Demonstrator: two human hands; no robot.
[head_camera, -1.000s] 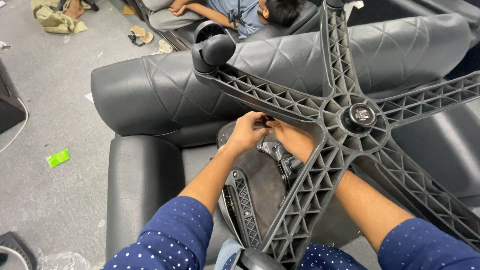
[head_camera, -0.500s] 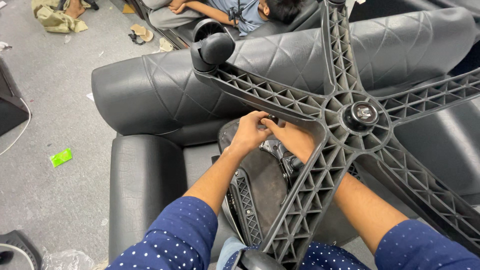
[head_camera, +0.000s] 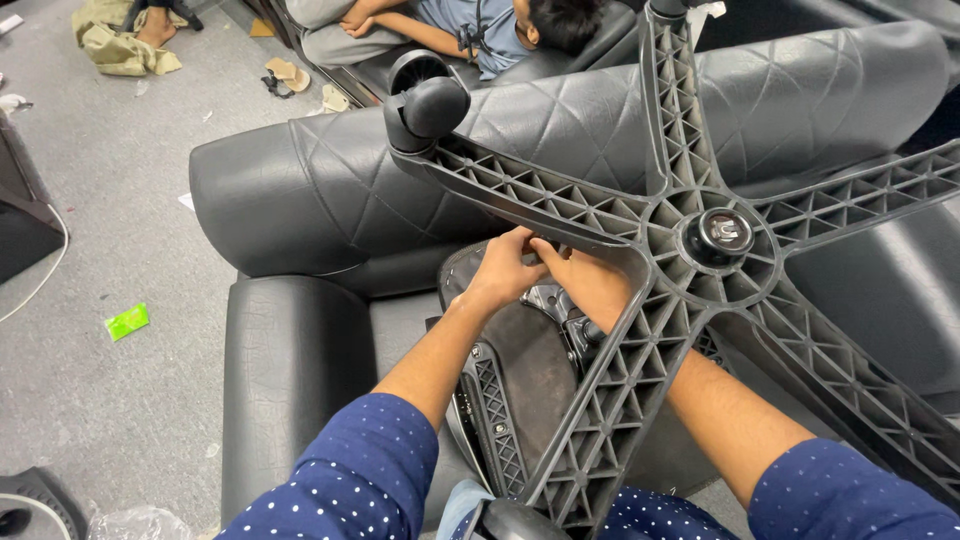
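An office chair lies upside down across a black quilted sofa. Its black ribbed star base points up at me, with the hub at the centre and a caster wheel on the far-left arm. My left hand and my right hand meet just below that arm, fingers curled on the metal mechanism under the seat plate. What the fingertips pinch is hidden. Both sleeves are blue with white dots.
A person reclines on another seat at the top. On the grey floor lie a green scrap, slippers and a bundle of cloth. A dark box stands at the left edge.
Both hands have shifted slightly up the seat underside toward the base arm; the view has drifted a little. The chair has not moved.
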